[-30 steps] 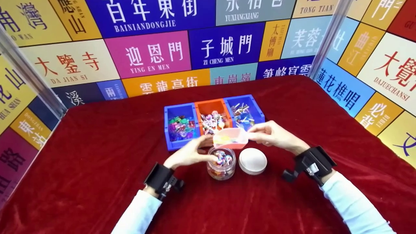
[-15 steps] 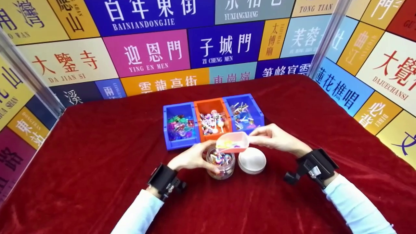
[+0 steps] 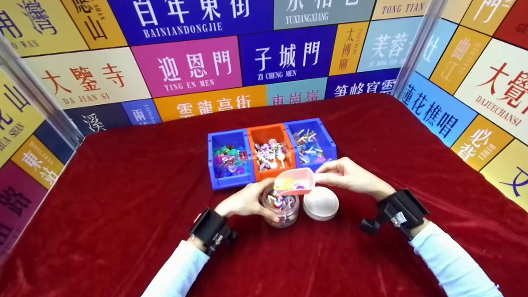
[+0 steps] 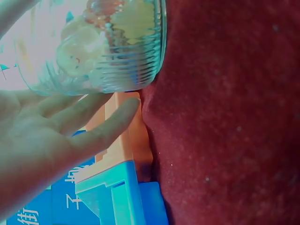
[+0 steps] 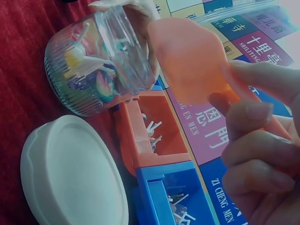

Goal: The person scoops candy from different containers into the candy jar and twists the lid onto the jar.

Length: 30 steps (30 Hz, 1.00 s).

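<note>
A clear ribbed jar stands on the red cloth, holding small lollipops and other colourful pieces. My left hand grips it from the left, thumb in front and fingers behind; the left wrist view shows those fingers along the glass. Over the jar's mouth is a translucent pink scoop, carrying yellow and a few other coloured pieces. Its handle is held by my right hand, with the fingers curled round it in the right wrist view. Just right of the jar lies a white lid.
Behind the jar sit three joined bins: a left blue bin with gem-like pieces, an orange bin with lollipops, and a right blue bin with stick-shaped pieces. Sign-covered panels border the cloth at the back and sides.
My left hand's fingers and thumb have shifted from around the jar's rim down its sides. The scoop has come slightly down and right, and has stayed almost still over the last half second.
</note>
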Each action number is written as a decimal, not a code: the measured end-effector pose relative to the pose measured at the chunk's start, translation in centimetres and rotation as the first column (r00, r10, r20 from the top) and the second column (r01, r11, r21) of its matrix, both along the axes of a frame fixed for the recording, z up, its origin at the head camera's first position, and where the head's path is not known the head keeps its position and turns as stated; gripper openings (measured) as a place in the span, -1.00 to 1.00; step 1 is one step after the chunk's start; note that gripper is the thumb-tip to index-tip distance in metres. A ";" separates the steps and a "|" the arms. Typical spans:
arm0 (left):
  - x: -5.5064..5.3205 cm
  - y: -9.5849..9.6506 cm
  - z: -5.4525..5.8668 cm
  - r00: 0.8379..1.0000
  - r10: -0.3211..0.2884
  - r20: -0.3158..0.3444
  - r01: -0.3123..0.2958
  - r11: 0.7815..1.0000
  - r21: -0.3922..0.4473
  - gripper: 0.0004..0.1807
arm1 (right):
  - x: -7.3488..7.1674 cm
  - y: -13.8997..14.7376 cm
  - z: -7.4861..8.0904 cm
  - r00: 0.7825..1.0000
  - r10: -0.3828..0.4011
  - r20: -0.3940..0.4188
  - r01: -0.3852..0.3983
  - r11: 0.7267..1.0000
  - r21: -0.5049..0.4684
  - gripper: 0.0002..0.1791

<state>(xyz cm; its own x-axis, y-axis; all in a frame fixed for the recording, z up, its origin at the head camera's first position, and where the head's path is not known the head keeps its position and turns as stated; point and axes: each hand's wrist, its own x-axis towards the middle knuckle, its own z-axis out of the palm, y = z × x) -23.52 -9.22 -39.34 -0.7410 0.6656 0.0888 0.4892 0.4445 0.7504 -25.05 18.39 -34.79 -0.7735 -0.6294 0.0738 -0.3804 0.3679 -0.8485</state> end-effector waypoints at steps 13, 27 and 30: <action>0.0 -0.1 -0.1 1.000 0.022 0.005 -0.021 1.000 -0.023 -0.11 | 1.1 0.1 1.5 0.996 0.017 -0.086 -0.013 0.999 0.045 -0.82; 0.2 -0.1 0.0 0.999 0.032 0.005 -0.032 0.998 -0.054 -0.09 | 1.1 0.1 2.0 0.926 0.107 -0.361 -0.039 0.981 0.191 -0.79; 0.1 -0.1 0.1 0.999 0.034 0.001 -0.034 0.997 -0.062 -0.09 | 1.3 -0.1 2.4 0.898 0.131 -0.420 -0.037 0.973 0.226 -0.79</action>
<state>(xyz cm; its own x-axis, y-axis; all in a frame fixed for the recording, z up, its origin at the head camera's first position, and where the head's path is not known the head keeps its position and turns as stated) -23.41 -9.33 -39.25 -0.7632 0.6445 0.0467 0.4719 0.5065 0.7216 -23.77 18.26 -32.35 -0.6393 -0.7281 0.2475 -0.7269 0.4672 -0.5032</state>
